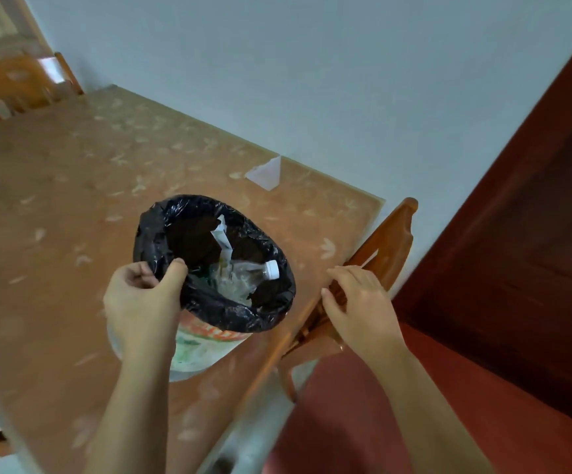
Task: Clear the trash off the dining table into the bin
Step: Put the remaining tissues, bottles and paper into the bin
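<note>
The dining table spreads beneath and beyond both hands. A wooden chair stands at its edge, under the right hand, whose fingers are loosely spread and hold nothing. The left hand grips the rim of the black-lined bin, held above the table. Inside lies a plastic bottle. Beyond the hands, a paper scrap rests near the wall.
</note>
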{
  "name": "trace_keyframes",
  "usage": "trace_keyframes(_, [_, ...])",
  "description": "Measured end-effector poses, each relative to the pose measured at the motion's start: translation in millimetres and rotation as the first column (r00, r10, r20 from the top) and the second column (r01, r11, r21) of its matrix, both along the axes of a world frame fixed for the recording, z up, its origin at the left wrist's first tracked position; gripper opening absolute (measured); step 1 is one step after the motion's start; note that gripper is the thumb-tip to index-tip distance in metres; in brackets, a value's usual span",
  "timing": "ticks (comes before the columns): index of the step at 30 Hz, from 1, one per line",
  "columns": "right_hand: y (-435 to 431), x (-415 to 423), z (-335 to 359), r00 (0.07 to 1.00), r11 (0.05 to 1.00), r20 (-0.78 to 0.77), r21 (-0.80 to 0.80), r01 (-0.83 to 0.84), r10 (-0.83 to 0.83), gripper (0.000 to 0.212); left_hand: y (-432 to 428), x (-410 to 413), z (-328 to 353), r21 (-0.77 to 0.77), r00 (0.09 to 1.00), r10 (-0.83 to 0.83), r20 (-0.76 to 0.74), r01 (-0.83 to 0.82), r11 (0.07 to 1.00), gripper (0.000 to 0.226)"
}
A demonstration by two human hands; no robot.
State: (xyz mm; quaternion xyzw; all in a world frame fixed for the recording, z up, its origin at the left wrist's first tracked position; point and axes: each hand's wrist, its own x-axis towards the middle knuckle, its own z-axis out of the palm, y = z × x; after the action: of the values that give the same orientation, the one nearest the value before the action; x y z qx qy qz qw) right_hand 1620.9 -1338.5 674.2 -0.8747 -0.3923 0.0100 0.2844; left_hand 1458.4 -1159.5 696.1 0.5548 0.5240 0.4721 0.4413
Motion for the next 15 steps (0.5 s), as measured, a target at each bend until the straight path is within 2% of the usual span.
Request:
trace_keyframes(3, [1.9,44.8,0.7,0.997,0.997,-0.009,0.02,-0.081,0.081,0.034,-19.7,27.1,5.7,0.038,0.995,0.043,0.091,-0.047,0.998,0.03])
trace_keyframes(8, [-3.0,111.3,4.0,0.963,0.962,0.023,0.026,-0.27,0.269,0.033,-62.1,69.2,12.6,0.04,0.951,0.207,0.229,-0.221,0.974,0.035])
trace_keyframes(15, [10.6,176.2,8.2,0.907,0.906,0.015,0.039,-0.422,0.422,0.032,-80.1,109.8,18.2,0.012,0.891,0.394,0.227,-0.408,0.913,0.032])
